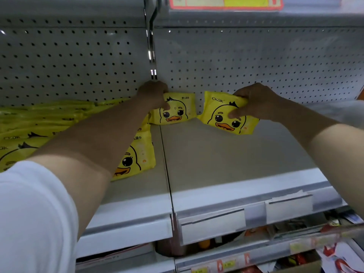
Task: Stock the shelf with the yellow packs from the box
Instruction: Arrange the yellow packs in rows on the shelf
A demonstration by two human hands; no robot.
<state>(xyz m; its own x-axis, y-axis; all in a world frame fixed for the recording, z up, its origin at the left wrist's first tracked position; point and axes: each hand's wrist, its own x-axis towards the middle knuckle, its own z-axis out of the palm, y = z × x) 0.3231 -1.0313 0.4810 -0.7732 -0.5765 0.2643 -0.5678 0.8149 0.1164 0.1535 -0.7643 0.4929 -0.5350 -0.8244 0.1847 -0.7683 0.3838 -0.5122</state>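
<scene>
Two yellow packs with a duck face stand at the back of the grey shelf (226, 160). My left hand (154, 94) grips the top left of the upright pack (177, 111) against the pegboard. My right hand (254, 101) pinches the upper right of a second pack (222, 115), which is tilted and touches the shelf to the right of the first. A row of the same yellow packs (136, 154) fills the left shelf section, partly hidden by my left arm. The box is not in view.
A perforated grey back panel (256, 62) rises behind the shelf, split by a chrome upright (151, 46). Blank price holders (212, 223) line the front rail. Below is a lower shelf with mixed goods (295, 227). A price label strip (224, 2) hangs above.
</scene>
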